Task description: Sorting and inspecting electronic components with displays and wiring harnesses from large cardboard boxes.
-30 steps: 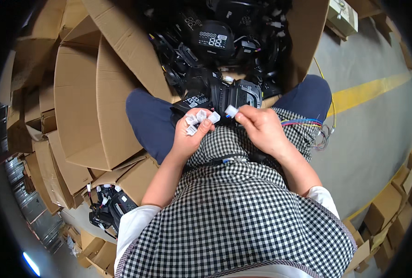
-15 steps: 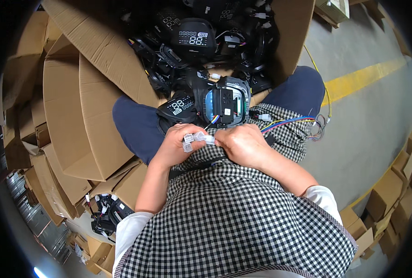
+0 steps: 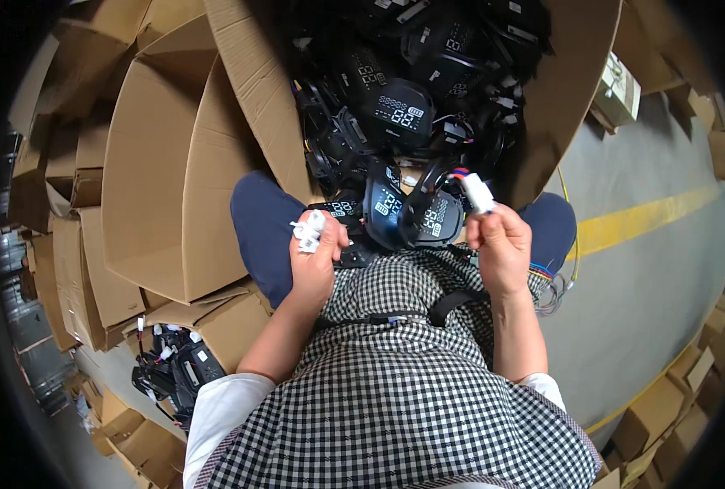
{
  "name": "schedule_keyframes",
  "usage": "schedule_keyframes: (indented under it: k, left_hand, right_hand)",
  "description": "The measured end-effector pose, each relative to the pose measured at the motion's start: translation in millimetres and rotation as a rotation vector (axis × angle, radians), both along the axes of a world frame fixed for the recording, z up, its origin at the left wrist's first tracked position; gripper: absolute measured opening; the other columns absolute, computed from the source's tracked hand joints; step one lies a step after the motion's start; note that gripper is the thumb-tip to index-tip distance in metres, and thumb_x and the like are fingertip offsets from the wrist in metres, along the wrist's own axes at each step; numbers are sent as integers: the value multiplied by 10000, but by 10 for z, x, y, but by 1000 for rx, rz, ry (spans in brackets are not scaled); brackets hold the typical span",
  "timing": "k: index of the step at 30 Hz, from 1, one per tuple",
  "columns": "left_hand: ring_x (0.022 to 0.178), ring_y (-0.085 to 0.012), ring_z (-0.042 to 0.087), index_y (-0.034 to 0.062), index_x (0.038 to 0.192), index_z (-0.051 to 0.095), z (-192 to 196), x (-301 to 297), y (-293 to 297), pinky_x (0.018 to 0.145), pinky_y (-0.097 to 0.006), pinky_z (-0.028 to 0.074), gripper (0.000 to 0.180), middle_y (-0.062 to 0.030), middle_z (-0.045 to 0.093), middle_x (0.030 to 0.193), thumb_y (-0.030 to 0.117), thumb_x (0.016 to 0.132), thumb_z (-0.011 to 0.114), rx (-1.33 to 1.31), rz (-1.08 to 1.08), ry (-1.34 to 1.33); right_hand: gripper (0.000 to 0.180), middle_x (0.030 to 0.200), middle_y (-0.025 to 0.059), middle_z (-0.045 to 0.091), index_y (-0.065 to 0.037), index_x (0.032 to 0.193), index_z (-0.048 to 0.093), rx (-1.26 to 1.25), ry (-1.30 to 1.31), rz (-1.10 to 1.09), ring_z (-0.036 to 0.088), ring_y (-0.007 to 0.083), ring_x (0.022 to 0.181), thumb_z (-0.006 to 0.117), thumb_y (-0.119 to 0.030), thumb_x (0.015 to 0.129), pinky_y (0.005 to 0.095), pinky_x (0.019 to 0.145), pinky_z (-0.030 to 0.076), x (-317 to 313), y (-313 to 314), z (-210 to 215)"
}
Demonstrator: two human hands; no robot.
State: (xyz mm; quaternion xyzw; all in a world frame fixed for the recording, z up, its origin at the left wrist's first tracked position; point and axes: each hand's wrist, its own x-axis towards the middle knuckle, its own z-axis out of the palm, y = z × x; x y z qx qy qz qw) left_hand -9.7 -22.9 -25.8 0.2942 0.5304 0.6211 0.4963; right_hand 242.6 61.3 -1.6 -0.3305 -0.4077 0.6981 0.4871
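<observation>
I sit with black display units (image 3: 415, 213) with lit digits lying on my lap. My left hand (image 3: 318, 261) is closed on a bunch of small white plug connectors (image 3: 308, 231) held above my left knee. My right hand (image 3: 501, 248) pinches a single white connector (image 3: 478, 192) with short coloured wires, raised over my right thigh. The two hands are apart, with the display units between them. Coloured wires (image 3: 554, 281) trail off by my right leg.
A big open cardboard box (image 3: 558, 90) in front of me is full of black display units (image 3: 395, 106) and cables. Empty cardboard boxes (image 3: 167, 171) stack on my left. A small box of black parts (image 3: 175, 371) sits by my left elbow. A yellow floor line (image 3: 639, 220) runs at right.
My hands were together at my lap over the connectors; they have pulled apart, the right one lifting a single white connector up and to the right.
</observation>
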Motion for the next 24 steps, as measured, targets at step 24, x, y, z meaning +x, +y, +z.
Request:
schedule_keyframes:
  k: [24]
  left_hand:
    - [1010,-243,611,5,1257,480,800,-1187,-230,900,-428,519,419,-124,575,1186,144,863,521,530,313,-218]
  right_hand:
    - [8,735,79,616,-77,817,633,775,-948,309,620,263,606,630,-73,810,358,512,491,-267,-311,83]
